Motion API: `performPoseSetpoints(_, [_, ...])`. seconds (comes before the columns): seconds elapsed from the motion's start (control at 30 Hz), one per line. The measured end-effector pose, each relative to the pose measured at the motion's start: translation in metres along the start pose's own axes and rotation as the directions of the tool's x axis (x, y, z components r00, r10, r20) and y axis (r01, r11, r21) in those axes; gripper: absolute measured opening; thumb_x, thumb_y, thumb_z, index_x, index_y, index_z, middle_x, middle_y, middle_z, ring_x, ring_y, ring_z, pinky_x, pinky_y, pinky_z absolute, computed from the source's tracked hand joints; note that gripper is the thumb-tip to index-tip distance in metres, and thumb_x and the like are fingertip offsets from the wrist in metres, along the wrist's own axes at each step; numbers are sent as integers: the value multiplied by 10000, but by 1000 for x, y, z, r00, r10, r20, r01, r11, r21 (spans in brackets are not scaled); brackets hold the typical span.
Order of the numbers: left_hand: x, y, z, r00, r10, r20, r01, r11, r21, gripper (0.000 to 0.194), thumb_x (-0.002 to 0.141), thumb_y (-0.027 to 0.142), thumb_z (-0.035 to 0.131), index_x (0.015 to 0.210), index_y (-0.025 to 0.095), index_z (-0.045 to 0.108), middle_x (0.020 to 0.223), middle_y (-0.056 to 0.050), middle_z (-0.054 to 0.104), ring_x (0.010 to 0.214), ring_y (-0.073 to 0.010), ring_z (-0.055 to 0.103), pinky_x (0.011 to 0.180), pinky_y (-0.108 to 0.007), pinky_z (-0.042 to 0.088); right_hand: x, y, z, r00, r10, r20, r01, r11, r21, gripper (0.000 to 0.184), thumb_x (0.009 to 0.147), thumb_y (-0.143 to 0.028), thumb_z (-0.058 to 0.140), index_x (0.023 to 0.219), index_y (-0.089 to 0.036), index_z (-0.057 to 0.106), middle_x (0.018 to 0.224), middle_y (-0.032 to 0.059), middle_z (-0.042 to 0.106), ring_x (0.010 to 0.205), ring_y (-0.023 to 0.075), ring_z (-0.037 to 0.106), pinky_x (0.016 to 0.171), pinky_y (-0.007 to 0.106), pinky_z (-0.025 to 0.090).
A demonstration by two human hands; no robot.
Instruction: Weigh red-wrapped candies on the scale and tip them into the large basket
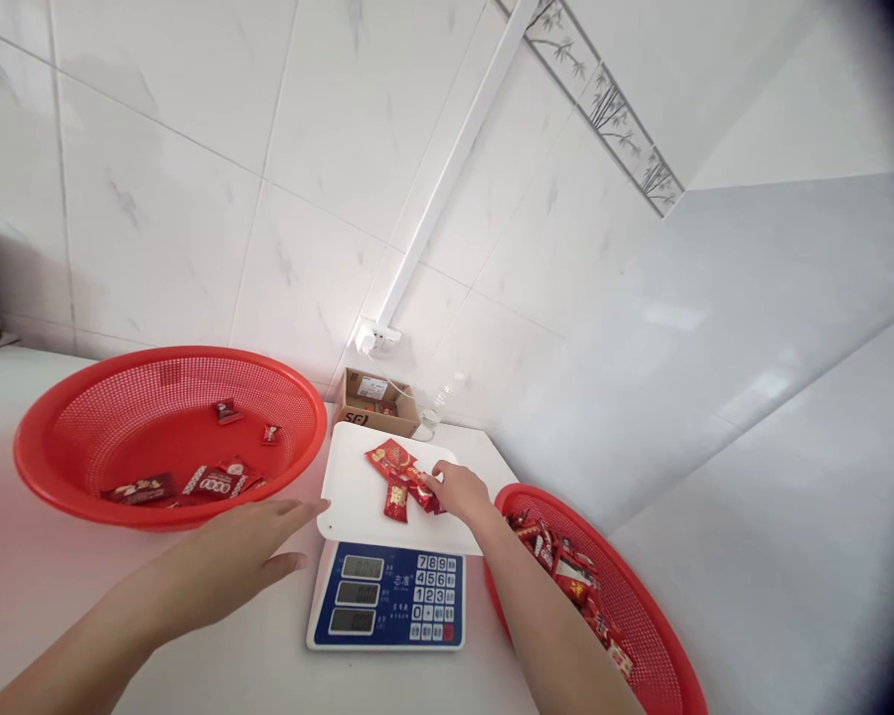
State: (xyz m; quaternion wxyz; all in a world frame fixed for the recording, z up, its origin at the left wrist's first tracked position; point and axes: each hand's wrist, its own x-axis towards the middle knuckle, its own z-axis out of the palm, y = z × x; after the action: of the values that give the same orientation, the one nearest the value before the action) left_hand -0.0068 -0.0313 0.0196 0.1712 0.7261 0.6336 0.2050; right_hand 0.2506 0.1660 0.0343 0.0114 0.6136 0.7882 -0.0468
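"So, how far along does it look?"

"Partway, I'd judge. Several red snack packets (391,457) lie in a loose cluster on the white weighing pan (350,482), around its middle and toward its right edge."

"And the hands?"

"The right hand (458,489) reaches over the pan's right edge, its fingers pinching one packet of that cluster. The left hand (257,546) is empty, thumb well apart from the outstretched fingers, its fingertips by the pan's near left corner."

"What's in the baskets?"

"The left red basket (52,417), toward the counter's (268,660) far left corner, holds only a handful of packets: most near its front rim, two small ones toward its right side. The right red basket (677,650), by the counter's right edge, holds many more, though the right forearm hides part of it."

"Then which packets are done?"

"I can't tell which basket is being filled. What plainly remains is the cluster on the pan, not yet in either basket."

"Does the digital scale (387,596) help?"

"Its three displays are lit too faintly to read surely. Behind it, at the counter's back edge, an open cardboard box (376,425) has some packets inside too."
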Motion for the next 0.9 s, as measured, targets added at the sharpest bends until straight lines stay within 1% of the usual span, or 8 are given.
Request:
performPoseSetpoints(0.1, [0,0,0,1000,0,7,0,1000,7,494,862,441,461,1348,356,431,1363,4,529,1225,-266,520,980,-419,478,0,1,2,1000,-10,13,10,1000,-12,342,877,-483,422,967,-239,643,911,97,713,844,241,643,645,312,404])
performPoseSetpoints(0.27, [0,0,1,999,-26,31,26,1000,4,495,868,431,449,1357,357,417,1382,7,508,1243,-266,502,998,-441,462,-1,7,5,1000,-8,17,9,999,-47,339,869,-453,440,955,-219,670,957,123,705,894,268,637,688,335,412])
performPoseSetpoints(0.33, [0,0,1,1000,-15,23,15,1000,5,500,867,431,451,1358,347,419,1379,-1,511,1237,-271,507,995,-440,464,-1,9,3,1000,-7,13,8,999,-48,347,866,-447,452,997,-210,668,974,128,701,914,275,630,703,340,414])
performPoseSetpoints(0.43, [0,0,1,1000,-1,10,1,1000,6,501,866,429,451,1359,350,416,1381,4,508,1239,-269,506,986,-427,473,-3,5,-1,1000,-27,-15,26,999,-29,386,872,-452,446,1122,-220,628,1081,112,670,964,255,613,738,328,414])
performPoseSetpoints(0.57, [0,-1,2,999,26,-34,-26,1000,8,482,858,414,473,1334,340,459,1352,-6,538,1207,-273,536,953,-401,498,-6,-11,-2,982,-187,-37,189,980,66,434,865,-489,456,1246,-307,556,1200,56,595,1024,212,586,783,292,409])
performPoseSetpoints(0.67, [0,-2,4,997,48,-60,-48,999,8,476,855,413,483,1326,341,471,1344,-12,545,1194,-272,548,938,-383,507,-4,-24,5,954,-299,-7,298,947,121,485,844,-470,491,1313,-346,494,1300,33,528,1091,224,556,843,309,409])
performPoseSetpoints(0.77, [-1,-5,7,997,46,-66,-46,999,8,479,858,429,478,1331,353,461,1341,-7,549,1196,-267,546,947,-384,501,0,-30,13,937,-348,18,343,929,138,509,844,-465,489,1332,-318,490,1410,30,446,1184,256,499,936,349,382])
performPoseSetpoints(0.9, [0,-8,11,999,25,-47,-25,1000,11,479,858,444,476,1332,381,447,1341,16,550,1206,-255,539,959,-387,497,-3,-29,15,924,-381,24,373,914,160,480,842,-458,500,1294,-300,544,1365,31,508,1189,266,498,965,359,370])
